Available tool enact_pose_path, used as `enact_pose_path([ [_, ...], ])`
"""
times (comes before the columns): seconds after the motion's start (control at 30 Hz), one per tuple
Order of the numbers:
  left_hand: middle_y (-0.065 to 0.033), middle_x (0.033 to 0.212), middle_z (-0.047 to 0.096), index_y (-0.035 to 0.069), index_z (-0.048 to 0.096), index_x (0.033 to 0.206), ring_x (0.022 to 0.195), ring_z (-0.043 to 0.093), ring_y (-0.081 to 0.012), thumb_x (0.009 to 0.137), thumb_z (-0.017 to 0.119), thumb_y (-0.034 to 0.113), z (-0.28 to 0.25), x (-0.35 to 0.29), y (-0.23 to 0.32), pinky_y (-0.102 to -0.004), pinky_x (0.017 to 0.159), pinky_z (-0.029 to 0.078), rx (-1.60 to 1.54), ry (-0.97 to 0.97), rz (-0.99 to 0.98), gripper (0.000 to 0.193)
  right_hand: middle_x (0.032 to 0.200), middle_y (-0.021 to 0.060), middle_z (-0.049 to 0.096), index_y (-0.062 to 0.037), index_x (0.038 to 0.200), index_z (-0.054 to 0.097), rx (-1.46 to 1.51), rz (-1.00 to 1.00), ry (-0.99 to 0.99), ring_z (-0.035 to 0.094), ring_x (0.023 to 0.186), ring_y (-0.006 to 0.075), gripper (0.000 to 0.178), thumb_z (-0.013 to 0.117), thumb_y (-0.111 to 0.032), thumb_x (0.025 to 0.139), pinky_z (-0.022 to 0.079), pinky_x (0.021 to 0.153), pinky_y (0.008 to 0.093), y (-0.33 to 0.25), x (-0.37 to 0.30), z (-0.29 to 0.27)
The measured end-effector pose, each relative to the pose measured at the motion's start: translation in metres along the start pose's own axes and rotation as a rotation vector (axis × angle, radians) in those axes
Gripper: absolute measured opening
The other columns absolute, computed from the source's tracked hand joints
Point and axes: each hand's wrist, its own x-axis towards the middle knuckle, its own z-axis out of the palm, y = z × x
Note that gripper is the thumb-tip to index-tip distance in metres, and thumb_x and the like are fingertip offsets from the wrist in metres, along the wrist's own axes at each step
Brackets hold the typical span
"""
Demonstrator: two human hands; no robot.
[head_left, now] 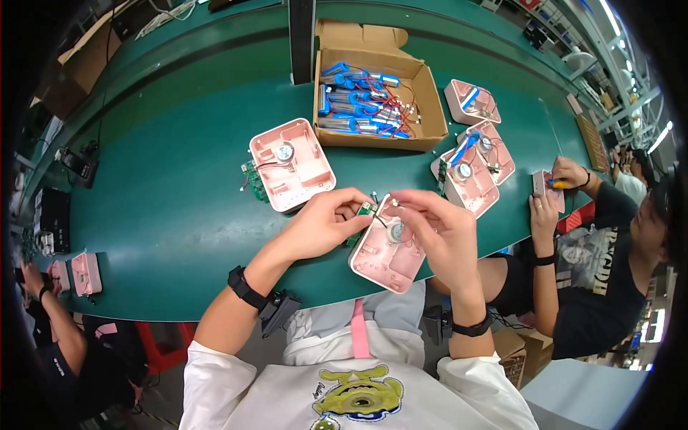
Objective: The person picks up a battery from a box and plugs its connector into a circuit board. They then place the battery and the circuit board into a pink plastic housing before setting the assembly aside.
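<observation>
Both hands are mid-assembly: the left hand (326, 222) pinches the small green circuit board (366, 209) and the right hand (437, 226) pinches the speaker (395, 231) in the near pink housing (383, 254), so the wires likely need careful seating next.

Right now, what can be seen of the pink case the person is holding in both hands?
The pink case is a shallow, rounded-corner shell that looks like moulded plastic, held open side up and tilted over the near edge of the green table. Inside sits a small round silvery part, with thin wires running to a little green circuit board at its upper left corner. The left hand grips that corner and the board; the right hand rests over its upper right side, fingers pinching near the round part.
</observation>
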Motion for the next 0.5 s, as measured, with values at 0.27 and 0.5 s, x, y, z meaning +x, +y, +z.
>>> enact_pose_path([
  [0.27, -0.0007, 0.097, 0.067, -0.002, 0.069, 0.123, 0.084, 0.061, -0.0035, 0.099, 0.074, 0.006, 0.004, -0.005, 0.008, -0.0221, 0.074, 0.053, 0.139, 0.067, 0.06, 0.025, 0.089, 0.009, 0.078, 0.0079, 0.104, 0.072, -0.02, 0.178, -0.006, 0.069, 0.076, 0.0074, 0.009, 0.071, 0.001, 0.098, 0.054, 0.064, 0.0215, 0.023, -0.005, 0.01],
  [0.5, -0.0008, 0.094, 0.066, -0.003, 0.071, 0.119, 0.081, 0.06, -0.0037, 0.098, 0.076, 0.007, 0.004, -0.005, 0.007, -0.0224, 0.071, 0.052, 0.153, 0.095, 0.072, 0.024, 0.086, 0.0056, 0.076, 0.0073, 0.1, 0.073, -0.2, 0.252, -0.031, 0.067, 0.076, 0.0052, 0.01, 0.075, -0.002, 0.096, 0.052, 0.065, 0.0202, 0.033, -0.007, 0.01],
])
